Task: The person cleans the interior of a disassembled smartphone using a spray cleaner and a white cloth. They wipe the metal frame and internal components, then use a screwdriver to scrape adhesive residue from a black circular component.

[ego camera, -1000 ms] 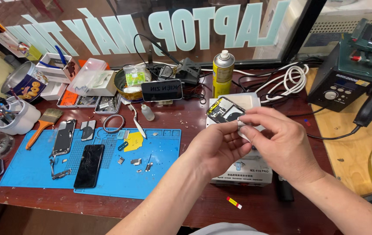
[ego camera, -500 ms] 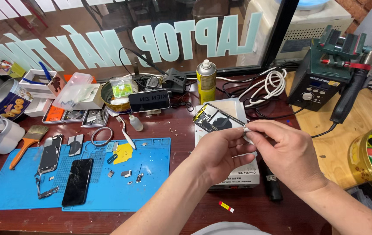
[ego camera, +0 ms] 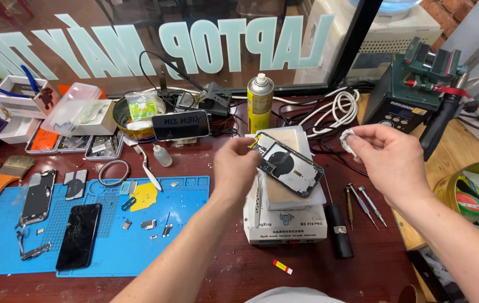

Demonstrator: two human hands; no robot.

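While your left hand [ego camera: 238, 165] pinched the top edge of the opened phone housing [ego camera: 287, 164], it sat tilted on the white heating box [ego camera: 284, 216], mid-bench. Your right hand [ego camera: 385, 157], well apart to the right, gripped a small white wad [ego camera: 347, 140] w/ fingertips. Screwdrivers [ego camera: 362, 203] lay just beside the box; blue mat [ego camera: 4, 247] w/ phone parts to the left.
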